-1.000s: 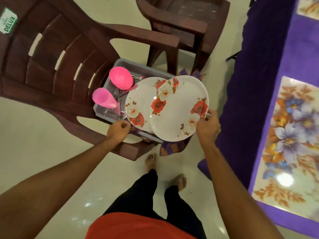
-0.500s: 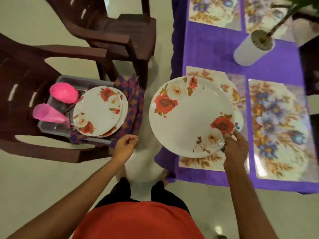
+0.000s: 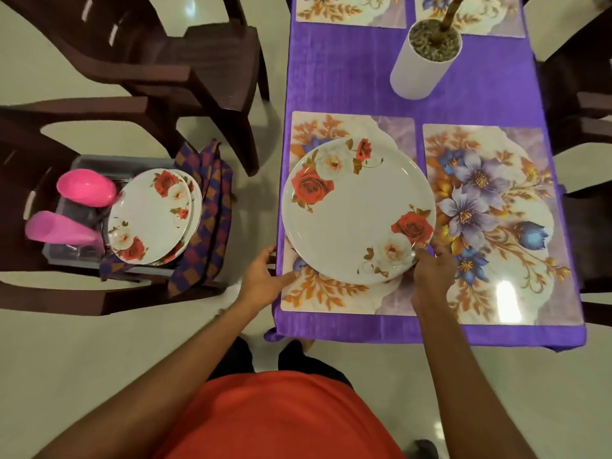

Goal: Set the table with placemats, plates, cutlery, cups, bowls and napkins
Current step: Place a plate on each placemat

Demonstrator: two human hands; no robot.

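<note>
At 6 o'clock, nearest the camera: red shirt, both bare forearms reaching forward.

Right hand at about 4 o'clock of frame centre; thumb and fingers pinched the rim of the floral plate at the plate's 5 o'clock edge.

Left hand: fingers relaxed and spread, holding nothing, fingertips by the plate's 7 o'clock edge. Contact with the rim could not be told.

Plate lay over the near-left placemat and covered most of it. Whether it sat flat or hung just above could not be told.

Second placemat just beside the first, at 3 o'clock of the plate, bare. Both were on the purple tablecloth.

At 9 o'clock, well apart from the table: brown chair carrying a grey tray. Against the tray leaned a stack of floral plates; two pink cups lay on their sides at the stack's 9 o'clock; checked napkins hung at its 3 o'clock.

At 1 o'clock, further off: white pot filled with gravel. Beyond it, two more placemats at the far edge.
</note>
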